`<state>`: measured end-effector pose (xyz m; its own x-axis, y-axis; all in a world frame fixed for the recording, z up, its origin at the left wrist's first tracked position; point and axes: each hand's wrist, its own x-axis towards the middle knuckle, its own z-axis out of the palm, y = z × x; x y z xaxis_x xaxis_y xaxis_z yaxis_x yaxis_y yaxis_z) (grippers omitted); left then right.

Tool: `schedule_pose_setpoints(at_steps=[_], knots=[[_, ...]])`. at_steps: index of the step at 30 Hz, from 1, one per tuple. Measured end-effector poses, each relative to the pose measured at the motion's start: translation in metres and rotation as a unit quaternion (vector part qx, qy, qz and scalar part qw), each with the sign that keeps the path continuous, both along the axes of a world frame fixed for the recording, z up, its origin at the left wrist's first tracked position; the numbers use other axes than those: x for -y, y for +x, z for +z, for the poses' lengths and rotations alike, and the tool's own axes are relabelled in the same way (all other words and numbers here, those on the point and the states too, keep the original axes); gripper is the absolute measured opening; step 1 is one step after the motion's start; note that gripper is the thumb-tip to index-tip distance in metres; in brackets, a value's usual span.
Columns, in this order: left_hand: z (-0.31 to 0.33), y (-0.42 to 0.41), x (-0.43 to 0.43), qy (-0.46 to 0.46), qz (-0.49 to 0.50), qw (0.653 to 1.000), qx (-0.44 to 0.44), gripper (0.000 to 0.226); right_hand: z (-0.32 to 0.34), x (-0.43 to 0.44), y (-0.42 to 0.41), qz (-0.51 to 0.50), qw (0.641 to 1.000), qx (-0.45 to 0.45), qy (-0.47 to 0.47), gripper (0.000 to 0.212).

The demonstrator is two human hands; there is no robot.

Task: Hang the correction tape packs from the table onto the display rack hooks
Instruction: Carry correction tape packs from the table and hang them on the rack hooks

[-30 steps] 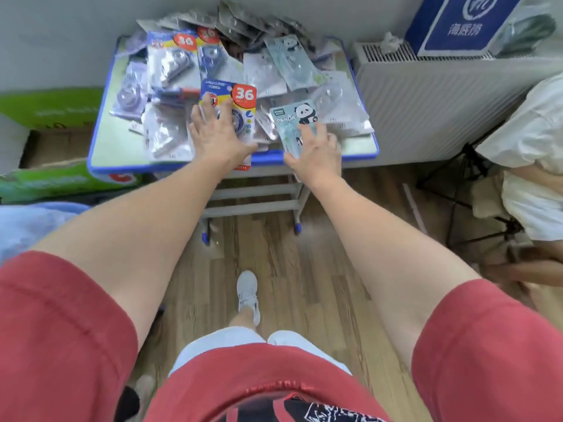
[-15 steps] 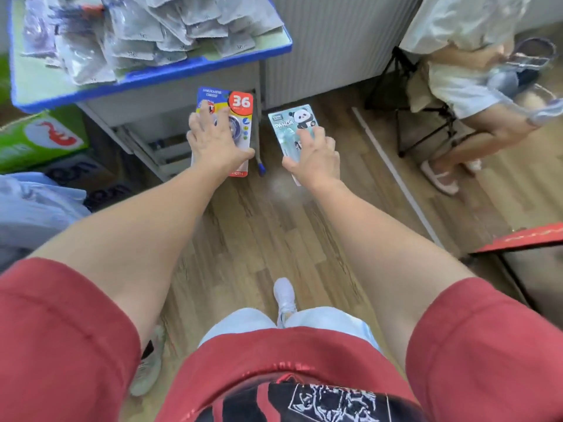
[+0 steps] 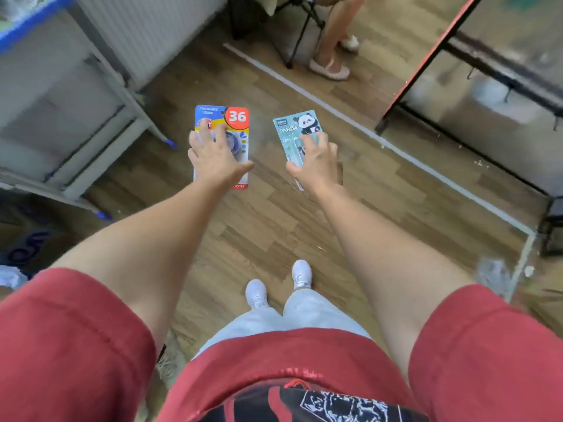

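Observation:
My left hand [image 3: 214, 159] holds a blue, yellow and red correction tape pack [image 3: 231, 120] marked 36, thumb beneath it and fingers spread over its front. My right hand [image 3: 316, 164] grips a pale blue panda pack [image 3: 297, 126] the same way. Both packs hang out in front of me over the wooden floor. The display rack [image 3: 426, 65], with a red and black frame and dark hooks [image 3: 508, 92] on a bar, stands at the upper right, apart from both hands. Only the blue edge of the table [image 3: 24, 28] shows at the upper left.
A white radiator [image 3: 146, 28] lines the wall behind the table. A seated person's legs and a folding stool [image 3: 304, 35] are at the top centre. A pale strip [image 3: 396, 150] crosses the floor. A cardboard box [image 3: 24, 248] lies at the lower left.
I have turned right, away from the table. Both packs have left the tabletop and are carried over the floor, and the display rack has come into view at the right.

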<state>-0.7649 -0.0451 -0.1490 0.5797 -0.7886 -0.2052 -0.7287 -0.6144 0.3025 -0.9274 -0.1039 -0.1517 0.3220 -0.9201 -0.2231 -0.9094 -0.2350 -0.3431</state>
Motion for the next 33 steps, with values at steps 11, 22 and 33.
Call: schedule_pose_setpoints(at_steps=[11,22,33], knots=[[-0.002,-0.235,0.064,-0.020,-0.139,0.990,-0.026,0.080,-0.004,0.012,-0.233,-0.176,0.983,0.041,-0.020,0.058],[0.032,-0.425,0.185,-0.123,-0.269,0.954,-0.049,0.075,0.016,0.085,-0.424,-0.331,0.931,0.053,-0.147,0.058],[0.129,-0.526,0.401,-0.325,-0.328,0.884,-0.070,0.076,0.106,0.283,-0.528,-0.353,0.844,0.086,-0.395,0.053]])
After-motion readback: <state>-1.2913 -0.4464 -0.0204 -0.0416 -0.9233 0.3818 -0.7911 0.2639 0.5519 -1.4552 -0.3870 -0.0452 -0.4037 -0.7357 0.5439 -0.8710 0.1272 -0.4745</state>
